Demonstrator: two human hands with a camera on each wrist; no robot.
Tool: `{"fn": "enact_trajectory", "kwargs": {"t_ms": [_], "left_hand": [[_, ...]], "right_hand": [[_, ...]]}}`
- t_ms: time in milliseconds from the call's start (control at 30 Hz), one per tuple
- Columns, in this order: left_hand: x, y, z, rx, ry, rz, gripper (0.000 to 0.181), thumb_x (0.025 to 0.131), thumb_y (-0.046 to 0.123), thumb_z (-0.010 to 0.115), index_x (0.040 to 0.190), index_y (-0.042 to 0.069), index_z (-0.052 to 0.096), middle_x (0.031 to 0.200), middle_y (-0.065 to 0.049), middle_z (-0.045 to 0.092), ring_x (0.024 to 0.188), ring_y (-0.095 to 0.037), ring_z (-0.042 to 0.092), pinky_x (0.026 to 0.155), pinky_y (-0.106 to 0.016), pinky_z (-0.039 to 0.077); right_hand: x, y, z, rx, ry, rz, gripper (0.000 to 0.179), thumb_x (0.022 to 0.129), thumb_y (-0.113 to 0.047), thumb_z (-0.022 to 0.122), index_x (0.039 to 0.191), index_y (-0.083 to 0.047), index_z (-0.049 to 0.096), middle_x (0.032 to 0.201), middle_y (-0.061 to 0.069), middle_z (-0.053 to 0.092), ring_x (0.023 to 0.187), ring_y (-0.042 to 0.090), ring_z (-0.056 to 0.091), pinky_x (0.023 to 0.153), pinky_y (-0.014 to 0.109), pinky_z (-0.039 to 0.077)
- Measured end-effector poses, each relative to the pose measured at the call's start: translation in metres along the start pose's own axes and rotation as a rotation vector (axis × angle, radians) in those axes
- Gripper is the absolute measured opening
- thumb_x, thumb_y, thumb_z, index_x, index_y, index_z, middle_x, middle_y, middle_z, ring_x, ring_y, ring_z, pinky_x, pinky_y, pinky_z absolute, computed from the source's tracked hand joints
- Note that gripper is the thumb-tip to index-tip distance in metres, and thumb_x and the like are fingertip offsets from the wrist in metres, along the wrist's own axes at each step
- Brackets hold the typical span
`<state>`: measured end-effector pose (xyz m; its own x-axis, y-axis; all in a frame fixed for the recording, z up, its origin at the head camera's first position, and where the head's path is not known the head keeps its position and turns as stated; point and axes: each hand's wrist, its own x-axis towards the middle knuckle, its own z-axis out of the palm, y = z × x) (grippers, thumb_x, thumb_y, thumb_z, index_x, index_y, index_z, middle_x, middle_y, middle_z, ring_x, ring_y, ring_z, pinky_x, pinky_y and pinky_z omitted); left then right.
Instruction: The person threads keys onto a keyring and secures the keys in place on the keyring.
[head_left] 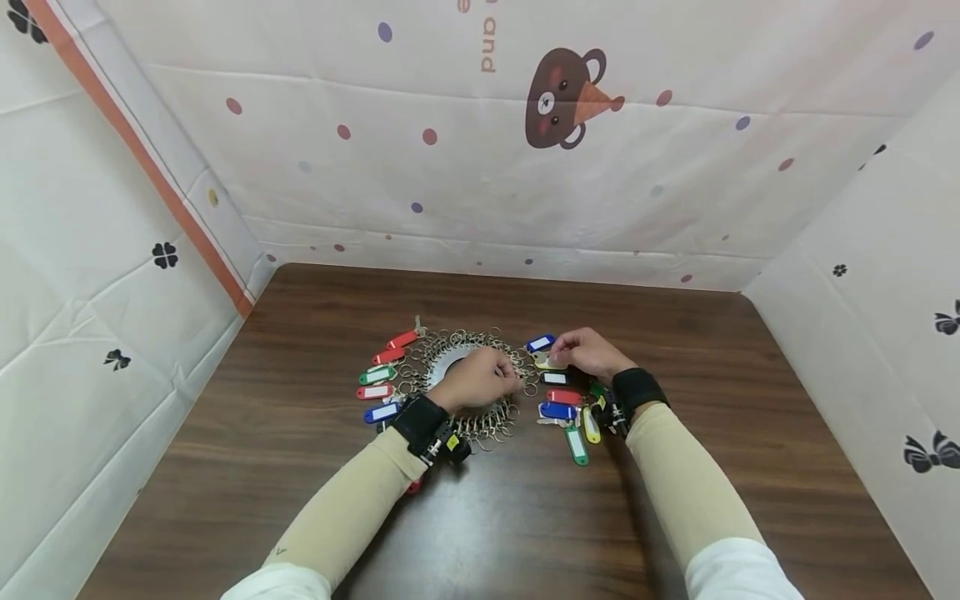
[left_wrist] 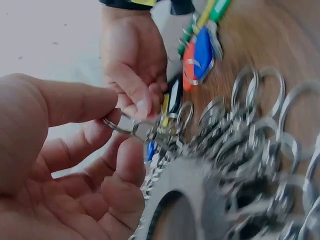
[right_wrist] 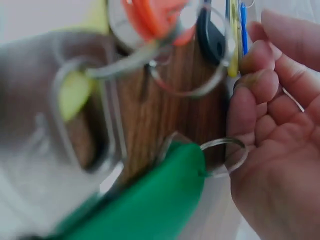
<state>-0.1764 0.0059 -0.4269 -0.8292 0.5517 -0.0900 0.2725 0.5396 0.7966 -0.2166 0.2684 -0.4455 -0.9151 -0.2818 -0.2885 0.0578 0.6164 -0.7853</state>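
Observation:
A round grey metal disc (head_left: 442, 367) lies on the table, its rim crowded with small metal rings. Over it is my left hand (head_left: 480, 379), whose thumb and forefinger pinch a metal ring (left_wrist: 119, 125) linked to the rim. My right hand (head_left: 588, 352) is just right of the disc, its fingertips pinching a yellow key tag (head_left: 545, 362). A blue key tag (head_left: 540, 342) lies behind it and a black key tag (head_left: 555, 378) in front. The right wrist view is blurred close up; a green key tag (right_wrist: 145, 200) fills its foreground.
Red, blue, yellow and green tags lie near my right wrist, including a red key tag (head_left: 564, 397). Left of the disc is a column of several tags, among them a green key tag (head_left: 377, 375). Patterned cloth (head_left: 450, 167) surrounds the wooden table (head_left: 510, 517).

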Motion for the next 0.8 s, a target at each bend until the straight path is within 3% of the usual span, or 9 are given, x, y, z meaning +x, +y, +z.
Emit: {"fn": "enact_trajectory", "kwargs": {"t_ms": [233, 433, 633, 800], "left_hand": [[0.001, -0.013, 0.003, -0.394, -0.017, -0.127, 0.026, 0.098, 0.019, 0.072, 0.091, -0.005, 0.078, 0.081, -0.013, 0.078, 0.060, -0.010, 0.064, 0.059, -0.023, 0.055], [0.001, -0.019, 0.001, -0.715, -0.078, -0.203, 0.019, 0.097, 0.003, 0.070, 0.107, -0.012, 0.074, 0.105, -0.025, 0.077, 0.077, -0.013, 0.077, 0.075, -0.024, 0.063], [0.001, -0.024, 0.002, -0.832, -0.097, -0.223, 0.020, 0.095, -0.004, 0.068, 0.111, -0.015, 0.072, 0.107, -0.025, 0.075, 0.082, -0.017, 0.079, 0.082, -0.027, 0.063], [0.001, -0.028, 0.004, -0.856, -0.103, -0.205, 0.023, 0.094, -0.007, 0.065, 0.114, -0.018, 0.070, 0.107, -0.026, 0.075, 0.082, -0.016, 0.078, 0.083, -0.027, 0.063]], "right_hand": [[-0.022, -0.009, -0.010, -0.221, -0.045, -0.082, 0.004, 0.095, -0.007, 0.068, 0.094, -0.005, 0.072, 0.089, 0.007, 0.066, 0.085, 0.022, 0.057, 0.076, 0.032, 0.046], [-0.041, -0.018, -0.014, -0.457, -0.174, -0.041, 0.011, 0.088, -0.009, 0.078, 0.082, -0.011, 0.068, 0.084, 0.002, 0.062, 0.080, 0.020, 0.055, 0.071, 0.031, 0.042], [-0.049, -0.019, -0.014, -0.524, -0.189, -0.024, 0.017, 0.085, 0.001, 0.069, 0.072, -0.011, 0.068, 0.075, 0.001, 0.062, 0.070, 0.018, 0.054, 0.063, 0.029, 0.043], [-0.051, -0.019, -0.015, -0.396, -0.113, -0.104, 0.015, 0.091, 0.000, 0.066, 0.080, -0.009, 0.068, 0.093, 0.006, 0.064, 0.085, 0.021, 0.057, 0.074, 0.032, 0.047]]}}
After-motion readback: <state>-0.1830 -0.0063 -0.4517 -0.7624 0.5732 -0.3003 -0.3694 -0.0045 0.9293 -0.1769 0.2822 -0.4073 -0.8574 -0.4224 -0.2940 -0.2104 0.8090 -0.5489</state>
